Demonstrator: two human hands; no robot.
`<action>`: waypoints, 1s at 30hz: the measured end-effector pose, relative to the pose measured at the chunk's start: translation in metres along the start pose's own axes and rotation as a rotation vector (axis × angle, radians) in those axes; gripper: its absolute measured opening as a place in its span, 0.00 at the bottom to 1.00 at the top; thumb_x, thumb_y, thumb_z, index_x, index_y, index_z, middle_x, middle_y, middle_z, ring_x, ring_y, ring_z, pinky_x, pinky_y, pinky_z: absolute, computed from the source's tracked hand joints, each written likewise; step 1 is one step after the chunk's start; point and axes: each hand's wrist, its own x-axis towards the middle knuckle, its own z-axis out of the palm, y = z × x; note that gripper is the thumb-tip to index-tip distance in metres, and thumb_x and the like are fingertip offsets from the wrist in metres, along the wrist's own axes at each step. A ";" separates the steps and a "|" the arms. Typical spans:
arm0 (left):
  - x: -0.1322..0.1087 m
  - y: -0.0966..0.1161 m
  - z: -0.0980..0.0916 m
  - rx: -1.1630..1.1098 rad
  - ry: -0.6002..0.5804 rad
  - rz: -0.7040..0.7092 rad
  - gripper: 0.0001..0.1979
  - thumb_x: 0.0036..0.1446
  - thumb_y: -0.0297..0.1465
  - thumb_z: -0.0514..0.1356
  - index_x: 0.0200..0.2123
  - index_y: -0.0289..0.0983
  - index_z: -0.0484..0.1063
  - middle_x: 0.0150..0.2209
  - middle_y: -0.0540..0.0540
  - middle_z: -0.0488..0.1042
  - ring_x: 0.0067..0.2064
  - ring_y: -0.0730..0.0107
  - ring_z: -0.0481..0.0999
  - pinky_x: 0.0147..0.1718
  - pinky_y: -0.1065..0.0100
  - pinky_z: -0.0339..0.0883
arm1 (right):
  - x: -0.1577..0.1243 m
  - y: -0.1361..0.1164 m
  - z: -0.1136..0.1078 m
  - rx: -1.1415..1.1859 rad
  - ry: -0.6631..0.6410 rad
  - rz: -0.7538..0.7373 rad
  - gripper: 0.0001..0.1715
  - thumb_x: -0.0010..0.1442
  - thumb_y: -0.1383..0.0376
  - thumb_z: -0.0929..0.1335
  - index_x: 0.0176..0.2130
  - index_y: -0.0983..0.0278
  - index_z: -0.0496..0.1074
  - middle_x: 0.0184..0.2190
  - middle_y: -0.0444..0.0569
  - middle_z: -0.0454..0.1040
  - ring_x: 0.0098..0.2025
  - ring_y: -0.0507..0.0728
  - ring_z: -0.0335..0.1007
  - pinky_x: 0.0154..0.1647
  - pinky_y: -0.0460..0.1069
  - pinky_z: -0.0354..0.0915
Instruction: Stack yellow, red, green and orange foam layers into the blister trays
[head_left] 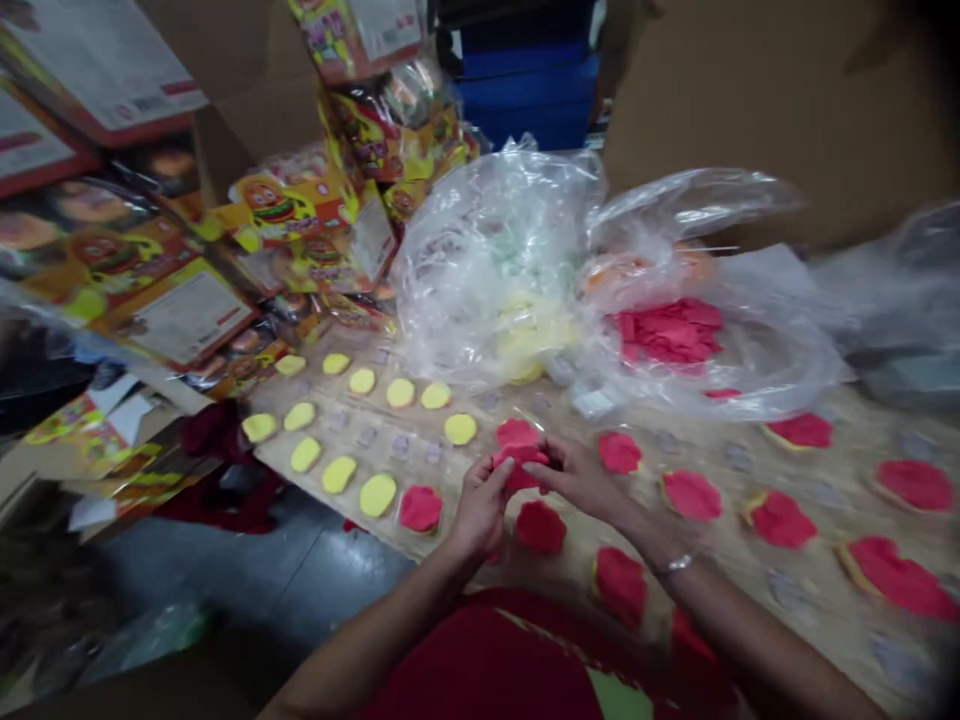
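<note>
Both hands meet over the table around a thin, soft-looking red piece (520,470) with a wavy edge. My left hand (481,507) pinches it from one side, and my right hand (583,477) grips the opposite side. Right behind it lies another red piece (517,432). Close by are a red piece (421,508) left of my left hand and a darker red one (541,527) in front of my hands. Yellow discs (377,494) lie in rows to the left. More red pieces (691,495), some on tan rounds, spread to the right.
Clear plastic bags stand at the back, one holding red pieces (671,330), another pale yellow ones (532,325). Printed burger packages (300,215) are stacked at the left beside cardboard (757,120). Small grey packets (401,445) dot the brown table surface (472,400).
</note>
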 end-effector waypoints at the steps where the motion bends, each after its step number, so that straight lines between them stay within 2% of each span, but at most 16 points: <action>1: -0.002 0.006 -0.012 -0.007 0.042 0.020 0.15 0.46 0.36 0.70 0.35 0.35 0.75 0.35 0.45 0.80 0.36 0.69 0.78 0.41 0.68 0.70 | -0.001 0.002 0.011 -0.017 -0.017 -0.004 0.16 0.57 0.54 0.70 0.34 0.64 0.67 0.28 0.44 0.69 0.28 0.51 0.65 0.28 0.46 0.62; 4: 0.002 0.040 -0.054 0.055 0.128 0.028 0.18 0.43 0.37 0.71 0.36 0.35 0.74 0.34 0.46 0.79 0.34 0.69 0.78 0.36 0.68 0.71 | -0.002 0.004 0.027 -0.048 -0.098 -0.020 0.12 0.58 0.57 0.69 0.36 0.64 0.68 0.28 0.44 0.70 0.28 0.51 0.64 0.29 0.46 0.60; 6: 0.020 0.069 -0.076 0.194 0.128 0.048 0.18 0.43 0.35 0.70 0.37 0.34 0.73 0.35 0.45 0.79 0.34 0.69 0.77 0.36 0.68 0.70 | -0.003 0.002 0.024 -0.081 -0.115 -0.013 0.11 0.58 0.58 0.68 0.36 0.64 0.69 0.27 0.44 0.69 0.28 0.51 0.63 0.28 0.46 0.59; 8: 0.046 0.092 -0.089 0.430 0.086 0.164 0.17 0.41 0.32 0.69 0.36 0.34 0.71 0.34 0.47 0.77 0.34 0.70 0.76 0.36 0.69 0.69 | -0.004 0.001 0.017 -0.107 -0.106 0.009 0.11 0.58 0.58 0.68 0.34 0.64 0.68 0.26 0.44 0.68 0.27 0.51 0.63 0.28 0.46 0.58; 10: 0.072 0.107 -0.090 0.801 -0.020 0.244 0.14 0.44 0.30 0.65 0.36 0.35 0.69 0.34 0.48 0.76 0.34 0.70 0.75 0.36 0.70 0.68 | -0.006 0.000 0.008 -0.118 -0.086 0.027 0.12 0.58 0.57 0.67 0.34 0.64 0.68 0.26 0.44 0.67 0.27 0.51 0.63 0.28 0.47 0.59; 12: 0.094 0.113 -0.085 1.153 -0.153 0.236 0.11 0.46 0.28 0.59 0.35 0.35 0.69 0.33 0.49 0.75 0.35 0.69 0.74 0.36 0.69 0.67 | -0.009 0.002 0.001 -0.119 -0.069 0.024 0.12 0.58 0.57 0.66 0.34 0.64 0.68 0.26 0.44 0.68 0.27 0.51 0.63 0.29 0.47 0.60; 15: 0.112 0.112 -0.074 1.425 -0.282 0.162 0.09 0.43 0.25 0.56 0.32 0.35 0.70 0.29 0.51 0.73 0.34 0.68 0.73 0.34 0.70 0.65 | -0.017 0.006 -0.007 -0.139 -0.035 0.020 0.10 0.58 0.58 0.66 0.34 0.64 0.68 0.26 0.44 0.68 0.28 0.51 0.63 0.29 0.47 0.61; 18: 0.119 0.107 -0.069 1.599 -0.303 0.119 0.09 0.40 0.22 0.56 0.28 0.35 0.70 0.27 0.51 0.72 0.32 0.66 0.72 0.32 0.69 0.63 | -0.023 0.010 -0.012 -0.146 -0.011 0.042 0.10 0.58 0.59 0.66 0.33 0.64 0.68 0.26 0.44 0.69 0.28 0.51 0.64 0.29 0.47 0.61; 21: 0.119 0.101 -0.067 1.787 -0.257 0.125 0.09 0.40 0.21 0.57 0.28 0.36 0.71 0.29 0.47 0.73 0.35 0.61 0.73 0.34 0.66 0.62 | -0.024 0.011 -0.022 -0.187 0.028 0.042 0.10 0.57 0.59 0.66 0.33 0.64 0.69 0.26 0.44 0.69 0.27 0.51 0.64 0.28 0.46 0.60; 23: 0.115 0.096 -0.063 1.883 -0.227 0.162 0.11 0.42 0.21 0.57 0.31 0.36 0.72 0.32 0.44 0.74 0.39 0.58 0.73 0.37 0.64 0.63 | -0.020 0.010 -0.037 -0.238 0.110 0.019 0.11 0.57 0.59 0.66 0.33 0.64 0.70 0.25 0.44 0.70 0.26 0.51 0.64 0.27 0.46 0.59; 25: 0.108 0.092 -0.059 1.943 -0.194 0.231 0.13 0.46 0.21 0.56 0.36 0.35 0.72 0.38 0.39 0.74 0.44 0.54 0.73 0.41 0.63 0.63 | -0.012 0.011 -0.064 -0.288 0.253 -0.027 0.11 0.56 0.59 0.66 0.33 0.64 0.71 0.24 0.44 0.70 0.26 0.51 0.64 0.27 0.46 0.59; 28: 0.099 0.089 -0.058 2.059 -0.108 0.368 0.13 0.52 0.25 0.54 0.42 0.33 0.71 0.43 0.35 0.73 0.48 0.54 0.71 0.44 0.62 0.63 | 0.004 0.013 -0.125 -0.419 0.601 -0.115 0.09 0.54 0.60 0.66 0.31 0.64 0.70 0.26 0.45 0.72 0.28 0.53 0.65 0.30 0.47 0.60; 30: 0.099 0.089 -0.060 2.173 -0.094 0.422 0.12 0.56 0.29 0.52 0.41 0.33 0.72 0.42 0.36 0.73 0.46 0.53 0.72 0.43 0.61 0.64 | 0.017 0.016 -0.168 -0.550 0.839 -0.089 0.07 0.54 0.63 0.65 0.29 0.65 0.70 0.28 0.48 0.73 0.31 0.55 0.67 0.34 0.48 0.61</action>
